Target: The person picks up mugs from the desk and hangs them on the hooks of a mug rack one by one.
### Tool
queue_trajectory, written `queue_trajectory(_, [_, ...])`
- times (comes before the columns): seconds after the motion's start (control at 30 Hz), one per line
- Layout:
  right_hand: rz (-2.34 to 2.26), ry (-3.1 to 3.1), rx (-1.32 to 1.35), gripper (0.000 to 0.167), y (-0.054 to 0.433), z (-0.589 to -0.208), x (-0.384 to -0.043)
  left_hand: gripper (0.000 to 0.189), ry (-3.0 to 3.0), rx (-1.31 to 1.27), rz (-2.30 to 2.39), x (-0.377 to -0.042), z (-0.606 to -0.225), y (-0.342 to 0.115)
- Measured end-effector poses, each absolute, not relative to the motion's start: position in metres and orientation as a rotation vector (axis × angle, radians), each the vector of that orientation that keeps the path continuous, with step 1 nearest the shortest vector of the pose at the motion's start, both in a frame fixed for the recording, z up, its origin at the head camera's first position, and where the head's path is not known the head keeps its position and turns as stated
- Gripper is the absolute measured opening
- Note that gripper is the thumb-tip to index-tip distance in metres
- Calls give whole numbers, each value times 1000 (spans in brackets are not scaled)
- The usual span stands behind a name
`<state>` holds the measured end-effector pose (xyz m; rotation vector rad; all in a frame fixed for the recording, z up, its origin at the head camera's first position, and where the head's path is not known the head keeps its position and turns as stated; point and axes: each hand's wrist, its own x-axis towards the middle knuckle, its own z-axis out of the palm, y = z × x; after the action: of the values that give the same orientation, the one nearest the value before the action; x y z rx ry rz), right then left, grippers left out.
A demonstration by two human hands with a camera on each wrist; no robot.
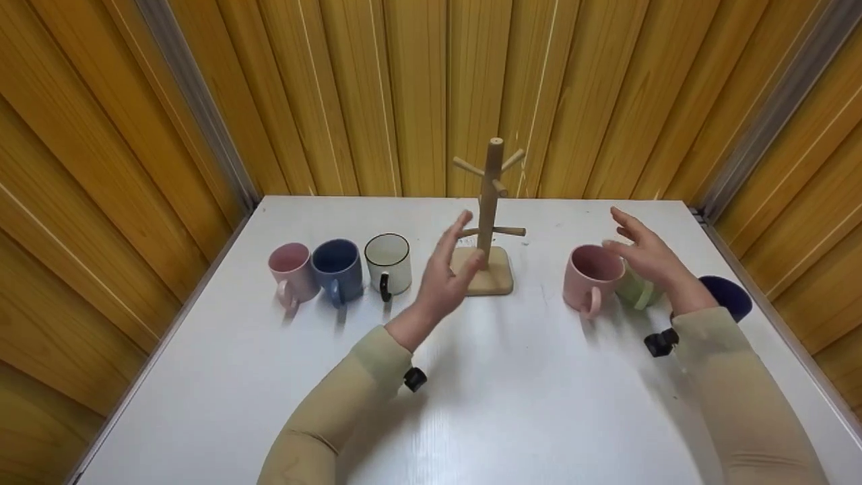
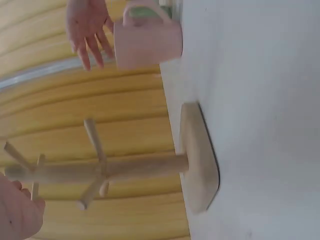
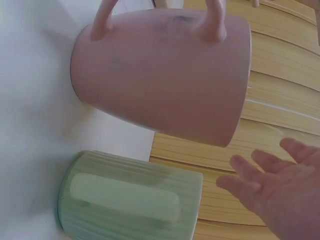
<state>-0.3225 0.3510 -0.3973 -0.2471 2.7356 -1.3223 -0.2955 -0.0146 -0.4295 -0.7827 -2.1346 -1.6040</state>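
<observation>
A wooden mug tree point(image 1: 491, 202) stands near the middle of the table, its pegs bare. My left hand point(image 1: 444, 279) is held in the air just left of it, fingers extended and holding nothing. On the right, my right hand point(image 1: 650, 256) hovers by the rim of a pink mug point(image 1: 591, 277), fingers spread and loose. Beside that mug, partly covered by the hand, is a ribbed green mug point(image 3: 130, 195). A dark blue mug point(image 1: 731, 296) sits behind the right wrist, mostly hidden. In the right wrist view the fingers point(image 3: 245, 185) are apart from both nearer mugs.
Left of the mug tree, a smaller pink mug point(image 1: 293, 273), a blue mug point(image 1: 338, 269) and a white mug point(image 1: 389, 264) with a black handle stand in a row on the white table point(image 1: 512, 404). Wood-patterned panels point(image 1: 417, 101) enclose the back and sides.
</observation>
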Motion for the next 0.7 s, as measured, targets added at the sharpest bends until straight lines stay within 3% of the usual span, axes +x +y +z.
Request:
queue_trajectory(0.23, [-1162,2691,-424,98,356,-412,-322,61,-2384,-809,-1808,-281,-460,38])
queue_trajectory(0.43, [-973,2689,-511,103,347,-420,-323,54,-2667,-742,-1809,-285,-478,73])
queue_trajectory(0.7, [-768,2763,-417,103,335,-422,-327,42,-2901,-756,-1672,-293,-486,104])
